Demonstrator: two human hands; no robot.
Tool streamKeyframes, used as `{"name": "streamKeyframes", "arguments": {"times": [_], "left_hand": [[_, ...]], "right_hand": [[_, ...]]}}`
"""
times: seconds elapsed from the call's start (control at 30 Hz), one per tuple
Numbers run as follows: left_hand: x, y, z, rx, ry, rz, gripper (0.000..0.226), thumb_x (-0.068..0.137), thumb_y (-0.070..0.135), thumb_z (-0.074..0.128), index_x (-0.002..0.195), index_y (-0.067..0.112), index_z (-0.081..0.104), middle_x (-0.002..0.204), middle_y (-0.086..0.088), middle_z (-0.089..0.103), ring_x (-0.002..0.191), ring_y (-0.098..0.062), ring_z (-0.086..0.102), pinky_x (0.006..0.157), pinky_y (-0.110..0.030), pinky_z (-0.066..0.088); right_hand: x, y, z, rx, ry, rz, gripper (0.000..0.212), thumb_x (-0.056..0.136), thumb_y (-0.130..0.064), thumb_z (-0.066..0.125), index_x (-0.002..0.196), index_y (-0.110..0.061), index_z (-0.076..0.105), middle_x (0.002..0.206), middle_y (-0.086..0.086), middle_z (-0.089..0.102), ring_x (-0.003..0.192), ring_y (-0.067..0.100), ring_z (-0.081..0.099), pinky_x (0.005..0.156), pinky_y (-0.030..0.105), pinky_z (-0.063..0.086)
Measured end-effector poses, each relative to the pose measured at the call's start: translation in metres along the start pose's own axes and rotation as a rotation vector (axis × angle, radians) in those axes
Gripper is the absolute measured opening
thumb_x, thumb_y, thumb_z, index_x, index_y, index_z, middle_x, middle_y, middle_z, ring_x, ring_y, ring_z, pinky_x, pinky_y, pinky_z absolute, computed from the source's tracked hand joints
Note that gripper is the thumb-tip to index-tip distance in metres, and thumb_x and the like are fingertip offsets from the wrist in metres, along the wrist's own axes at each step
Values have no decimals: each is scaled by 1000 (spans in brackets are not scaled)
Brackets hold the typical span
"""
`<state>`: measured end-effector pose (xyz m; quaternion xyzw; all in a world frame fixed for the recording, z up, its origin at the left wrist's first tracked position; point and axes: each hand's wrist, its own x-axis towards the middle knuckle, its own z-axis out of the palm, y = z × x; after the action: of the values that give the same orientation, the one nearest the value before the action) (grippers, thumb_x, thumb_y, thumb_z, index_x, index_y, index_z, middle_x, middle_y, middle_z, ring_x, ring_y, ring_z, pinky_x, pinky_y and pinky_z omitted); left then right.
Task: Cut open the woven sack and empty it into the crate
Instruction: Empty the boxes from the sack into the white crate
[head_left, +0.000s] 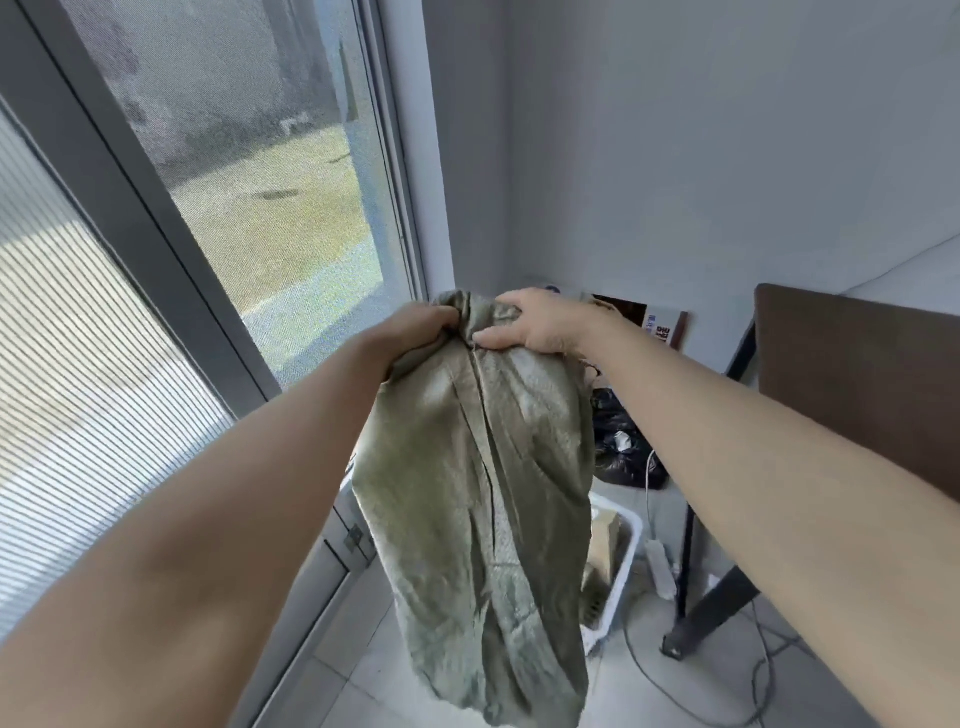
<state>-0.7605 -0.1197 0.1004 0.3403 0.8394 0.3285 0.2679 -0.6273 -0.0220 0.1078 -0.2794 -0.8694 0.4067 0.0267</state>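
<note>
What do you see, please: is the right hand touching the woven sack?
Touching. The head view shows the right hand gripping the bunched top of the woven sack.

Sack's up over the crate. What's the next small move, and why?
Probably one short shake: the left hand and right hand grip the woven sack by its upper end, and it hangs limp over the white crate, which already holds something brown.

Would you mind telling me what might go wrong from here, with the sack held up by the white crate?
1. The sack hangs mostly in front of the crate, so anything left inside may drop onto the floor instead.
2. The left hand and right hand bunch only its top end; that grip might slip during a shake.
3. A power strip lies beside the crate, where spilled items could land.
</note>
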Motion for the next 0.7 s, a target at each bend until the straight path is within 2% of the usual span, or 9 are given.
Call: {"name": "streamKeyframes", "arguments": {"times": [0.1, 0.17, 0.2, 0.27, 0.33, 0.37, 0.47, 0.57, 0.7], "left_hand": [[-3, -3, 14, 54, 55, 51, 25, 88, 20, 54, 104, 4, 61, 93, -9, 59, 88, -25, 58, 68, -24, 42], [-12, 0, 18, 36, 80, 123, 46, 88, 30, 61, 127, 9, 47, 109, -4, 52, 100, -21, 54, 83, -25, 40], [-15, 1, 17, 54, 33, 173, 61, 84, 37, 66, 135, 15, 39, 119, -2, 47, 108, -19, 50, 91, -26, 39], [-26, 5, 18, 295, -171, 233, 93, 69, 51, 75, 145, 31, 25, 144, 4, 28, 131, -21, 37, 109, -39, 33], [-36, 4, 23, 575, -314, 212, 119, 56, 55, 81, 148, 41, 6, 155, 13, 3, 142, -25, 20, 114, -53, 24], [-38, 2, 26, 646, -318, 211, 127, 52, 52, 84, 147, 42, 1, 155, 13, 1, 142, -26, 17, 113, -55, 24], [-42, -3, 37, 629, -202, 295, 121, 50, 45, 88, 147, 32, 17, 149, 3, 26, 134, -25, 31, 109, -51, 31], [-45, -3, 43, 560, -200, 336, 97, 52, 38, 89, 136, 23, 43, 126, 2, 54, 112, -21, 52, 94, -31, 42], [-43, -2, 50, 502, -195, 354, 84, 51, 35, 90, 125, 23, 52, 115, 4, 59, 100, -17, 55, 85, -25, 39]], "right_hand": [[5, 7, 1, -151, 79, 39, 62, 88, -37, 66, 136, -4, 47, 130, 11, 56, 116, 26, 54, 83, 25, 40], [8, 15, 4, -171, 130, 80, 50, 90, -35, 63, 126, -2, 52, 109, 12, 61, 103, 29, 57, 67, 25, 40], [9, 19, 5, -146, 166, 102, 42, 91, -35, 62, 116, -1, 56, 95, 11, 60, 92, 27, 57, 56, 26, 36], [11, 27, 4, 14, 226, 174, 41, 90, -34, 62, 111, 1, 58, 89, 10, 57, 80, 24, 54, 49, 27, 30], [10, 30, 3, 204, 243, 246, 39, 92, -31, 60, 114, 0, 56, 93, 10, 55, 74, 23, 52, 47, 25, 33], [12, 32, 4, 273, 242, 277, 35, 93, -29, 57, 115, -1, 54, 91, 9, 53, 72, 23, 52, 46, 23, 38], [7, 33, 7, 455, 182, 353, 36, 99, -18, 49, 128, 3, 50, 102, 9, 53, 102, 29, 60, 70, 25, 45], [2, 38, 12, 473, 61, 411, 41, 102, -15, 42, 137, 6, 40, 133, 13, 51, 124, 32, 50, 87, 35, 44], [0, 48, 14, 485, 125, 398, 40, 102, -14, 44, 136, 7, 43, 137, 15, 49, 125, 30, 50, 79, 29, 44]]}}
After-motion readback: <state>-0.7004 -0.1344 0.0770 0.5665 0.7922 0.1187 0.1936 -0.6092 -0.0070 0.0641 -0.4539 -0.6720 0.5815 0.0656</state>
